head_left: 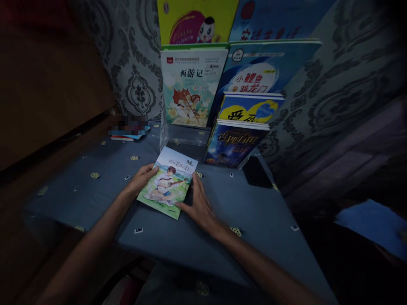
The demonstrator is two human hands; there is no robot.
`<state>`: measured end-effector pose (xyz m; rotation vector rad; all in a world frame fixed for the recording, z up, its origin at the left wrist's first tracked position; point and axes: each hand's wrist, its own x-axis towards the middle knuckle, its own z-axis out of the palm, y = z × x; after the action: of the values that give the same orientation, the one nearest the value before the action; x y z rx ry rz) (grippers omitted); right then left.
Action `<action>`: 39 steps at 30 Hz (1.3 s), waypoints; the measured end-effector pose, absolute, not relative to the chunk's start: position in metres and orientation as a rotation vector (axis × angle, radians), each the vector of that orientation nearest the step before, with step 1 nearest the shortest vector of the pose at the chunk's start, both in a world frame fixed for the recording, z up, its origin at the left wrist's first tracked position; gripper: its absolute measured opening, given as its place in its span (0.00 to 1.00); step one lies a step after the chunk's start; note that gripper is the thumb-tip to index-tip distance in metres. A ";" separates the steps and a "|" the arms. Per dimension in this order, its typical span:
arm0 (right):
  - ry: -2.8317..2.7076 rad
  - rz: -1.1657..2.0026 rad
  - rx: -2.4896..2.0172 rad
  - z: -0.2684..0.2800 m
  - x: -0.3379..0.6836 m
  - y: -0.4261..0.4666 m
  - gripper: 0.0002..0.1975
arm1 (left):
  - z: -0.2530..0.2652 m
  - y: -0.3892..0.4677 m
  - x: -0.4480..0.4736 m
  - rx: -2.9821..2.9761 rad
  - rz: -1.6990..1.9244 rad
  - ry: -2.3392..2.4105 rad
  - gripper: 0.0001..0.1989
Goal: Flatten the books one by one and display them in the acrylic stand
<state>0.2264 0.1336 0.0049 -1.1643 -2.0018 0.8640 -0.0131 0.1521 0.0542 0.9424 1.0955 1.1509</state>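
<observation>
Between my two hands is a thin book [167, 182], its cover showing a figure who sits on grass with a guitar. My left hand [143, 178] grips its left edge, thumb on the cover. At the right edge, my right hand [199, 201] closes on the book, thumb low on the cover and the other fingers along the side. The book is tilted toward me above the table. Just behind it stands a clear tiered rack [168, 133] with a white book [192, 89] on the left and a dark blue book [237, 144] at the front right.
Blue-grey cloth with pineapple prints covers the table [104, 190]. A dark flat phone-like object [257, 171] lies right of the rack. A few books [127, 136] lie at the back left, partly blurred. Further books, one yellow [197, 21], fill the upper tiers before patterned wallpaper.
</observation>
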 end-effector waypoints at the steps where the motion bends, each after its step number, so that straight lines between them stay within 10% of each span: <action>1: -1.913 0.952 -1.162 0.005 0.226 0.136 0.58 | 0.055 0.152 -0.011 0.950 1.167 1.070 0.26; 8: -1.497 1.508 -0.902 0.018 0.229 0.149 0.32 | 0.059 0.147 0.002 0.964 1.253 1.007 0.29; 17: -1.621 1.156 -0.819 0.031 0.234 0.146 0.18 | 0.059 0.144 0.011 1.155 1.304 1.084 0.35; 39: -1.930 0.255 -0.795 0.024 0.249 0.149 0.17 | 0.035 0.141 0.005 1.444 1.245 1.155 0.33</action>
<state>0.2490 0.1487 0.0238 -0.7947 -1.9298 0.2548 0.0055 0.1408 0.0350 1.4445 1.1548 1.2452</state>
